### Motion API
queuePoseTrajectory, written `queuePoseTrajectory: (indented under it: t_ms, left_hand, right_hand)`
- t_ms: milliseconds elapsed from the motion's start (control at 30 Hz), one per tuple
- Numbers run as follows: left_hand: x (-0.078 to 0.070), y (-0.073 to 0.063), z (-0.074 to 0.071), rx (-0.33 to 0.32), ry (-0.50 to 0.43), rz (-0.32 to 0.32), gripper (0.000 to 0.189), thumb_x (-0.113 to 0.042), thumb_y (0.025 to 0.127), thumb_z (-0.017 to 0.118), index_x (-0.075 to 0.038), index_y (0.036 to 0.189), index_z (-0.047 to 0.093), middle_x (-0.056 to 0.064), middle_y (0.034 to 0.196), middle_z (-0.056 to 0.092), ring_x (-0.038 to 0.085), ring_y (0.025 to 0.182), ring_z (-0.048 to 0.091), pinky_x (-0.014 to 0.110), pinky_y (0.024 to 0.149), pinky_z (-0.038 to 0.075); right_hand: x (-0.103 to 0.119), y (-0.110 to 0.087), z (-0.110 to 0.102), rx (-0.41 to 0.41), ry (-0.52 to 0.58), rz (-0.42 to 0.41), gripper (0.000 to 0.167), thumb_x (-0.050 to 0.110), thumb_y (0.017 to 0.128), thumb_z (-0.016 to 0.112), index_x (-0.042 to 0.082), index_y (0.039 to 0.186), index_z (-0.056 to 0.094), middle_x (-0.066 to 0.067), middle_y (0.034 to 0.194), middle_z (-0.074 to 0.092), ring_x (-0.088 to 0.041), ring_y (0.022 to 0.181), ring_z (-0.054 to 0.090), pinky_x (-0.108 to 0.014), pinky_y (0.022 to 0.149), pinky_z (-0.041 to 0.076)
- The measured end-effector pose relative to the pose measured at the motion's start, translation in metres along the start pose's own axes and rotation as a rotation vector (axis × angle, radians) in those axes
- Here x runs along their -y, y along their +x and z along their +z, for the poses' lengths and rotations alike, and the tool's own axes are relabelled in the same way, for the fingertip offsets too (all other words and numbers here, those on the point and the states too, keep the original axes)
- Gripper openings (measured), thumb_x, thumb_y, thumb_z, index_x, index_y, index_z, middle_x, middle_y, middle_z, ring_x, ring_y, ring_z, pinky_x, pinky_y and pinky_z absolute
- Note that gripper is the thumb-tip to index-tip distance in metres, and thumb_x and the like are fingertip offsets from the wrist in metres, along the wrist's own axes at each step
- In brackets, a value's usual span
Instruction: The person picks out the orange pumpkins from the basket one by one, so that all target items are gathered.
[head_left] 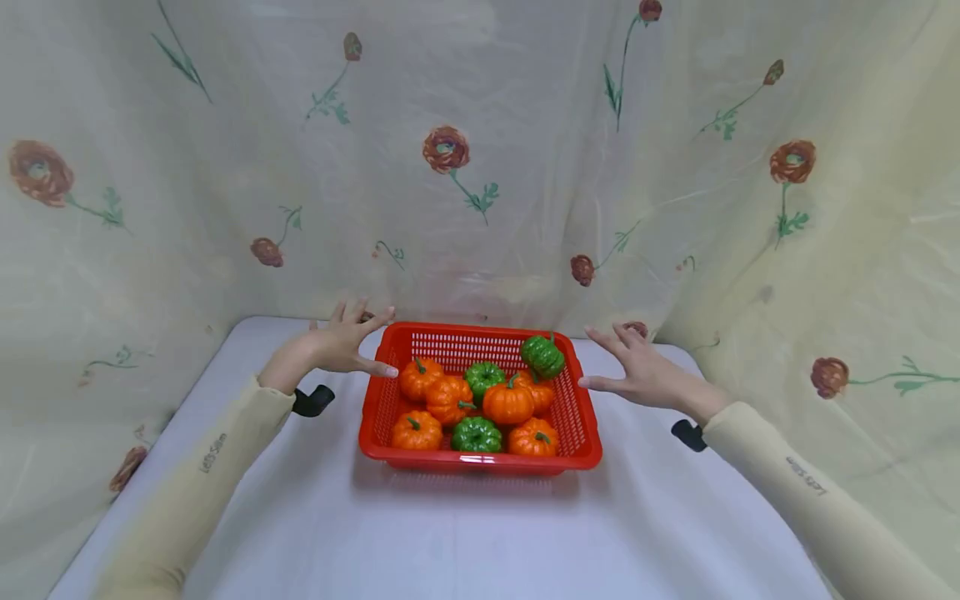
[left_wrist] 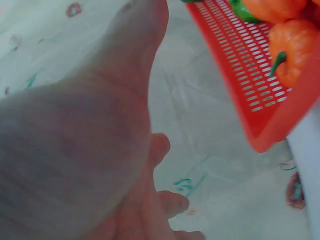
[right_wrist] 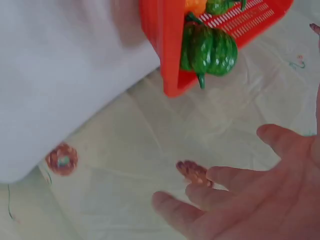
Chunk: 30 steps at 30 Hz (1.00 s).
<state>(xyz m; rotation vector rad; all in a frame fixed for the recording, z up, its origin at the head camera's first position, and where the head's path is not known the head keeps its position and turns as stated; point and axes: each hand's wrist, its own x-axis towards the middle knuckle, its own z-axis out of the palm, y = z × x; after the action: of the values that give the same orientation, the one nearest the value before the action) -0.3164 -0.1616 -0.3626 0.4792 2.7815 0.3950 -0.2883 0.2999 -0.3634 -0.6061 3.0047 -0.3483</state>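
Note:
A red plastic basket [head_left: 480, 460] with slotted walls stands on the white table, holding several small orange pumpkins [head_left: 508, 405] and a few green ones [head_left: 477, 435]. One green pumpkin [head_left: 543, 357] sits high in the back right corner, near the rim. My left hand [head_left: 341, 343] is beside the basket's left edge, fingers spread, thumb toward the rim. Off the right edge is my right hand [head_left: 633, 371], its fingers also spread and holding nothing. In the right wrist view, the fingers [right_wrist: 235, 180] are apart from the basket.
The white tabletop [head_left: 465, 542] extends in front of the basket. Behind and at both sides hangs a pale curtain [head_left: 510, 100] printed with red flowers. Black wrist straps [head_left: 313, 401] show at both sleeve cuffs.

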Motion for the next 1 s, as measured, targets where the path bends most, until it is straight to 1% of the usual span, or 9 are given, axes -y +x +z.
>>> queuePoseTrajectory:
  t_ms: [133, 200, 300, 367, 400, 600, 700, 867, 1000]
  left_hand:
    - [0.012, 0.008, 0.021, -0.021, -0.165, 0.027, 0.107, -0.058, 0.081, 0.068, -0.018, 0.156, 0.004, 0.027, 0.159, 0.004, 0.053, 0.143, 0.011, 0.071, 0.107, 0.025]
    - [0.017, 0.011, 0.032, -0.036, -0.246, 0.024, 0.107, -0.057, 0.082, 0.067, -0.012, 0.156, 0.005, 0.028, 0.157, 0.016, 0.049, 0.139, 0.029, 0.063, 0.106, 0.036]
    - [0.024, 0.013, 0.047, -0.040, -0.381, -0.012, 0.104, -0.054, 0.084, 0.068, -0.007, 0.155, 0.009, 0.028, 0.151, 0.031, 0.041, 0.119, 0.057, 0.049, 0.093, 0.053]
    - [0.028, 0.014, 0.055, -0.035, -0.477, -0.028, 0.101, -0.051, 0.086, 0.068, -0.003, 0.154, 0.012, 0.031, 0.145, 0.039, 0.036, 0.102, 0.066, 0.042, 0.079, 0.059]
    - [0.029, 0.015, 0.059, -0.031, -0.529, -0.038, 0.098, -0.048, 0.087, 0.068, -0.002, 0.154, 0.013, 0.031, 0.141, 0.042, 0.034, 0.095, 0.068, 0.039, 0.074, 0.060]
    - [0.037, 0.020, 0.077, -0.071, -0.782, -0.095, 0.077, -0.032, 0.091, 0.067, -0.002, 0.150, 0.028, 0.024, 0.127, 0.055, 0.023, 0.092, 0.067, 0.039, 0.072, 0.061]
    - [0.041, 0.021, 0.083, -0.097, -0.895, -0.119, 0.071, -0.025, 0.092, 0.067, -0.004, 0.150, 0.031, 0.022, 0.123, 0.058, 0.020, 0.087, 0.068, 0.038, 0.070, 0.061]
    - [0.046, 0.023, 0.092, -0.114, -1.023, -0.159, 0.069, -0.025, 0.091, 0.067, -0.011, 0.150, 0.033, 0.018, 0.120, 0.058, 0.018, 0.086, 0.067, 0.036, 0.072, 0.061]
    - [0.048, 0.025, 0.098, -0.118, -1.114, -0.175, 0.069, -0.025, 0.091, 0.068, -0.015, 0.150, 0.035, 0.015, 0.116, 0.058, 0.018, 0.086, 0.065, 0.035, 0.073, 0.061]
  right_hand:
    - [0.000, 0.004, 0.015, -0.020, 0.072, -0.017, 0.087, 0.059, 0.085, 0.063, 0.012, 0.151, 0.031, -0.026, 0.153, 0.027, -0.049, 0.136, 0.033, -0.068, 0.100, 0.038]
    - [0.001, 0.006, 0.024, -0.025, 0.098, -0.012, 0.086, 0.057, 0.085, 0.064, 0.009, 0.149, 0.033, -0.025, 0.151, 0.033, -0.047, 0.134, 0.037, -0.065, 0.100, 0.040]
    - [0.002, 0.008, 0.035, -0.037, 0.130, 0.004, 0.084, 0.056, 0.086, 0.064, 0.006, 0.147, 0.037, -0.024, 0.146, 0.041, -0.044, 0.132, 0.042, -0.063, 0.101, 0.042]
    - [0.003, 0.010, 0.040, -0.049, 0.159, 0.006, 0.082, 0.056, 0.085, 0.065, 0.005, 0.145, 0.041, -0.022, 0.144, 0.046, -0.042, 0.129, 0.045, -0.061, 0.100, 0.043]
    - [0.003, 0.011, 0.042, -0.056, 0.173, 0.001, 0.081, 0.056, 0.086, 0.064, 0.004, 0.144, 0.042, -0.022, 0.142, 0.047, -0.042, 0.127, 0.048, -0.060, 0.099, 0.045]
    - [0.013, 0.017, 0.051, -0.063, 0.285, -0.013, 0.079, 0.055, 0.087, 0.064, -0.001, 0.140, 0.045, -0.023, 0.137, 0.052, -0.040, 0.117, 0.056, -0.053, 0.093, 0.052]
    - [0.019, 0.020, 0.052, -0.053, 0.330, 0.009, 0.080, 0.053, 0.086, 0.066, -0.001, 0.140, 0.044, -0.023, 0.136, 0.053, -0.038, 0.116, 0.057, -0.050, 0.094, 0.053]
    - [0.030, 0.028, 0.059, -0.010, 0.382, 0.072, 0.078, 0.053, 0.086, 0.066, -0.001, 0.139, 0.046, -0.021, 0.130, 0.058, -0.033, 0.112, 0.059, -0.046, 0.093, 0.054]
    - [0.041, 0.036, 0.065, 0.038, 0.398, 0.085, 0.077, 0.051, 0.086, 0.067, -0.003, 0.137, 0.048, -0.021, 0.125, 0.061, -0.029, 0.107, 0.061, -0.043, 0.093, 0.054]
